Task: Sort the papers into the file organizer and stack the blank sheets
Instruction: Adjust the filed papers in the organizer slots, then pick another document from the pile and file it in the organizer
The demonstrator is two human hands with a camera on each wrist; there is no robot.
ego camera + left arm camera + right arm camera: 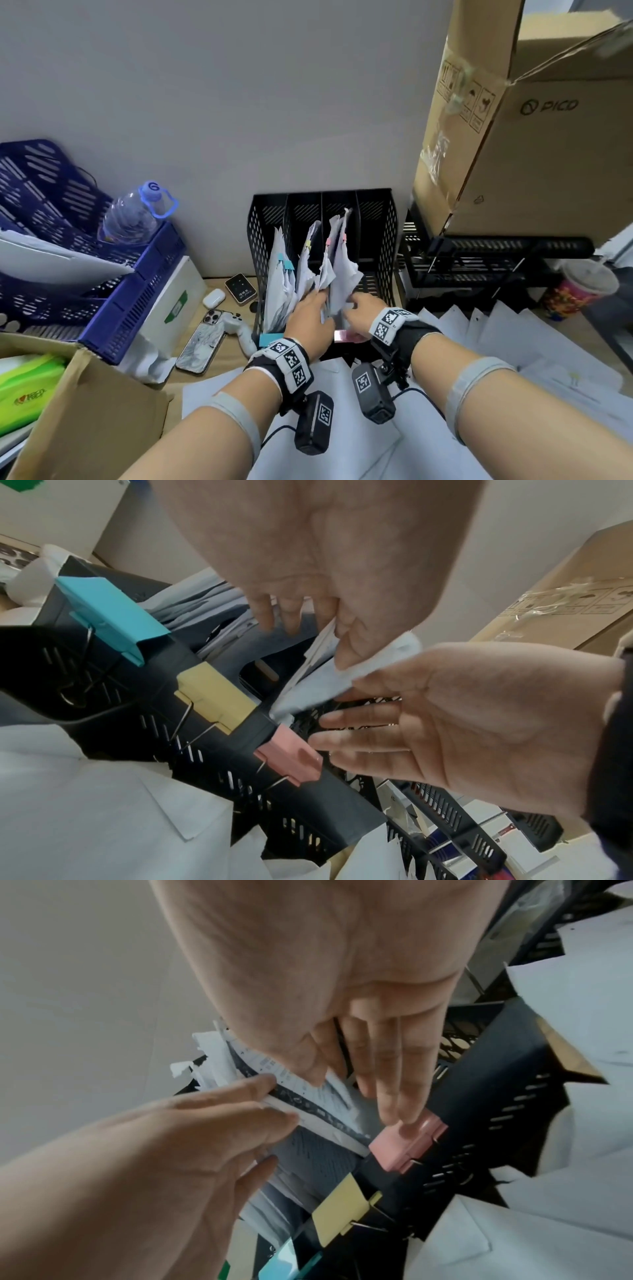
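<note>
A black four-slot file organizer (pixel 260 240) (pixel 205 750) (pixel 479 1096) stands against the wall, with clipped printed papers (pixel 337 270) (pixel 308 1150) standing in its slots. Teal (pixel 109 607), yellow (pixel 212 693) and pink (pixel 291 758) binder clips sit on its front rim. My left hand (pixel 310 308) (pixel 308 631) pinches a paper bundle (pixel 318 685) at the third slot between thumb and fingers. My right hand (pixel 361 306) (pixel 359 1074) is just to its right. Its thumb lies on the sheets, and its straight fingers reach down to the pink clip (pixel 404 1142). Blank white sheets (pixel 513 339) lie spread on the desk.
Blue stacked trays (pixel 68 222) with a water bottle (pixel 132 216) stand at the left. A phone (pixel 202 342), an earbuds case (pixel 214 297) and a white controller (pixel 236 329) lie beside the organizer. A cardboard box (pixel 531 120) tops a black rack (pixel 479 260) on the right, near a cup (pixel 582 287).
</note>
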